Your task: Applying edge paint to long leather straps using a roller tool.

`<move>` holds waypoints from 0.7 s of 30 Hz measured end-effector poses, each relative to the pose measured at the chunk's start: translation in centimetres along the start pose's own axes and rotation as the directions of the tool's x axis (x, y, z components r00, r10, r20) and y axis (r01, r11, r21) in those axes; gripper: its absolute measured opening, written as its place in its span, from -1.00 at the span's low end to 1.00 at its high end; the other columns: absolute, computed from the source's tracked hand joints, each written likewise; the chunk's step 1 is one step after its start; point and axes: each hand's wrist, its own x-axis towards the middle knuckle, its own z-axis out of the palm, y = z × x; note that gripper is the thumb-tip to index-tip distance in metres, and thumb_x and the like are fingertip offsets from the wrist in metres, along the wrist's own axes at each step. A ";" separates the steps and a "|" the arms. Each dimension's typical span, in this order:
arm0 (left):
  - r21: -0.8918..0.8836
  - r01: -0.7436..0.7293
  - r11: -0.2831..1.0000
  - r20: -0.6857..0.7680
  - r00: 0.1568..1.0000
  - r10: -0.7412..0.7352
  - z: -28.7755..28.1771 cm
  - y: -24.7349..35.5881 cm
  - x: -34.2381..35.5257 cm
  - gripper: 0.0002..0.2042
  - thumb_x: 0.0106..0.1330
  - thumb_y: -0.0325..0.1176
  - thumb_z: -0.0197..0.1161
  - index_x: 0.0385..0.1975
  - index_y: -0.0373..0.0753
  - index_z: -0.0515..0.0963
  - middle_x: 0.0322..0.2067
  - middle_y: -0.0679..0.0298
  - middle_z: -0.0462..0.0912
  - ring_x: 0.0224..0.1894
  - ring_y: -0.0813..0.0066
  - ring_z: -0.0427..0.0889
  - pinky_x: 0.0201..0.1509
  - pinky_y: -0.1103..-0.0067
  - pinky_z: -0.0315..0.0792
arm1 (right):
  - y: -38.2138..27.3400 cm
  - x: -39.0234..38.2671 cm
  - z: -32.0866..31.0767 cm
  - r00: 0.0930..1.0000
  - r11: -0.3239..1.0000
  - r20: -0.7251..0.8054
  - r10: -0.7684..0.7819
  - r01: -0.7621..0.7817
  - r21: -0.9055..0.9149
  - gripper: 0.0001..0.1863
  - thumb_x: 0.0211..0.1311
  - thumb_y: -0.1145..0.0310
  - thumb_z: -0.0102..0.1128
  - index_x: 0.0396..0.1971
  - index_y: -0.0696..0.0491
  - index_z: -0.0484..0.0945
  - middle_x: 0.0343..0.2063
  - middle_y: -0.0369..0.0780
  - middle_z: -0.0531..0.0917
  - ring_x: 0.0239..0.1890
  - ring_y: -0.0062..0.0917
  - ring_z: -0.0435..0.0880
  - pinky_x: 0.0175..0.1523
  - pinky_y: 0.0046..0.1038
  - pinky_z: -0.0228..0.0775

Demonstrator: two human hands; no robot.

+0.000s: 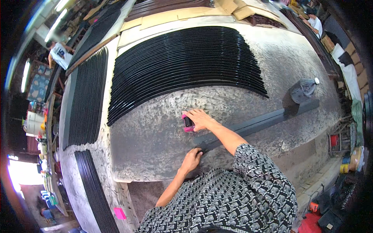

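While right hand (200,118) grips pink tool (188,123) | paint-crusted grey table (155,136) | cluttered workshop

A workshop is shown: rows of long glossy black strips (182,64) are laid out on a paint-crusted grey worktable (295,66), with flat cardboard sheets (171,17) stacked beyond under fluorescent tube lights (54,25).

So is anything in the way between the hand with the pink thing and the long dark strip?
Nothing visible. The right hand, holding the pink tool, sits just beyond the near end of the long dark strip, with only bare grey table between. The left hand presses that end.
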 end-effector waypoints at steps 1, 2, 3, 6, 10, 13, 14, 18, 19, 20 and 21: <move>-0.004 0.014 1.000 -0.007 1.000 -0.014 0.0 0.1 -0.3 -0.72 0.39 -0.34 0.19 -0.03 -0.40 0.55 -0.10 -0.12 0.63 -0.02 -0.06 0.61 0.07 0.29 0.46 | -0.6 -0.7 0.4 1.000 1.000 0.018 0.010 -0.010 0.001 0.19 -0.26 0.19 0.53 0.46 -0.07 0.03 0.25 -0.12 0.39 0.30 -0.18 0.35 0.33 -0.07 0.18; 0.004 0.012 1.000 -0.008 1.000 -0.012 0.0 0.2 -0.4 -0.73 0.38 -0.33 0.17 -0.05 -0.39 0.55 -0.14 -0.12 0.62 -0.03 -0.09 0.60 0.05 0.26 0.45 | -1.0 -1.2 0.7 0.999 1.000 0.035 0.023 -0.023 0.002 0.18 -0.22 0.21 0.52 0.47 -0.09 0.01 0.26 -0.13 0.38 0.30 -0.21 0.35 0.34 -0.08 0.16; 0.011 0.012 1.000 -0.005 1.000 -0.012 0.1 0.2 -0.7 -0.74 0.38 -0.33 0.16 -0.07 -0.38 0.56 -0.17 -0.11 0.60 -0.05 -0.12 0.58 0.04 0.23 0.45 | -1.5 -1.7 0.9 0.999 1.000 0.046 0.016 -0.016 0.008 0.18 -0.22 0.21 0.52 0.47 -0.09 0.01 0.26 -0.13 0.38 0.30 -0.21 0.35 0.34 -0.08 0.16; 0.021 -0.009 1.000 -0.050 0.999 0.010 0.0 0.3 -0.8 -0.79 0.36 -0.37 0.18 -0.13 -0.35 0.59 -0.23 -0.08 0.58 -0.10 -0.10 0.59 0.00 0.24 0.45 | -2.7 -3.2 1.3 0.999 0.999 0.038 0.030 -0.031 0.036 0.16 -0.22 0.22 0.50 0.46 -0.07 0.02 0.27 -0.13 0.36 0.32 -0.22 0.32 0.36 -0.09 0.15; 0.046 -0.069 0.997 -0.059 0.996 0.072 -0.5 0.0 0.1 -0.82 0.33 -0.40 0.21 -0.19 -0.36 0.63 -0.26 -0.04 0.57 -0.14 -0.05 0.59 -0.01 0.26 0.46 | -3.3 -4.6 1.7 1.000 0.997 -0.001 0.028 -0.028 0.068 0.10 -0.20 0.20 0.50 0.43 -0.07 0.09 0.28 -0.12 0.35 0.32 -0.21 0.31 0.35 -0.05 0.16; 0.065 -0.131 0.989 -0.029 0.991 0.134 -2.6 0.2 2.5 -0.82 0.29 -0.41 0.22 -0.19 -0.32 0.64 -0.27 -0.02 0.58 -0.13 -0.03 0.60 -0.02 0.27 0.47 | -3.1 -6.4 1.3 0.980 0.997 -0.191 0.058 -0.048 0.055 -0.04 -0.09 0.18 0.47 0.38 -0.05 0.21 0.26 -0.07 0.37 0.31 -0.16 0.33 0.35 -0.06 0.17; 0.108 -0.149 0.983 0.014 0.989 0.148 -3.6 0.5 3.5 -0.82 0.29 -0.39 0.23 -0.18 -0.29 0.65 -0.26 0.00 0.59 -0.13 -0.02 0.60 -0.02 0.28 0.48 | -2.7 -7.2 1.1 0.977 0.972 -0.187 0.099 -0.055 0.228 -0.13 -0.03 0.16 0.43 0.34 -0.04 0.27 0.22 -0.04 0.41 0.28 -0.13 0.37 0.35 -0.09 0.19; 0.164 -0.177 0.970 0.016 0.984 0.176 -7.4 1.4 8.2 -0.83 0.24 -0.36 0.30 -0.24 -0.26 0.68 -0.28 0.04 0.65 -0.14 0.06 0.63 -0.06 0.32 0.48 | -2.5 -9.8 0.1 0.988 0.953 -0.039 0.146 -0.130 0.274 -0.41 0.21 0.22 0.24 0.27 -0.09 0.40 0.00 -0.05 0.56 0.09 -0.12 0.55 0.23 -0.17 0.32; 0.275 -0.169 0.946 0.058 0.986 0.159 -8.4 1.3 9.3 -0.82 0.24 -0.32 0.31 -0.23 -0.23 0.69 -0.27 0.08 0.68 -0.15 0.09 0.65 -0.05 0.33 0.50 | -2.5 -9.9 0.2 0.988 0.979 -0.007 0.156 -0.153 0.133 -0.45 0.24 0.27 0.21 0.27 -0.12 0.41 -0.05 -0.09 0.59 0.04 -0.14 0.59 0.17 -0.17 0.35; 0.304 -0.194 0.933 0.070 0.981 0.181 -9.2 1.2 10.1 -0.81 0.25 -0.30 0.30 -0.22 -0.21 0.70 -0.26 0.10 0.69 -0.14 0.10 0.65 -0.04 0.33 0.50 | -2.9 -9.8 0.4 0.979 0.979 -0.101 0.178 -0.166 0.118 -0.47 0.23 0.40 0.16 0.24 -0.16 0.44 -0.11 -0.18 0.59 -0.03 -0.24 0.58 0.05 -0.20 0.37; 0.332 -0.217 0.918 0.085 0.976 0.200 -9.6 1.1 10.5 -0.81 0.26 -0.29 0.29 -0.22 -0.20 0.71 -0.24 0.12 0.69 -0.13 0.12 0.65 -0.03 0.33 0.51 | -3.0 -9.7 0.5 0.978 0.979 -0.109 0.176 -0.163 0.119 -0.47 0.23 0.40 0.16 0.24 -0.16 0.44 -0.11 -0.18 0.59 -0.03 -0.24 0.58 0.05 -0.20 0.37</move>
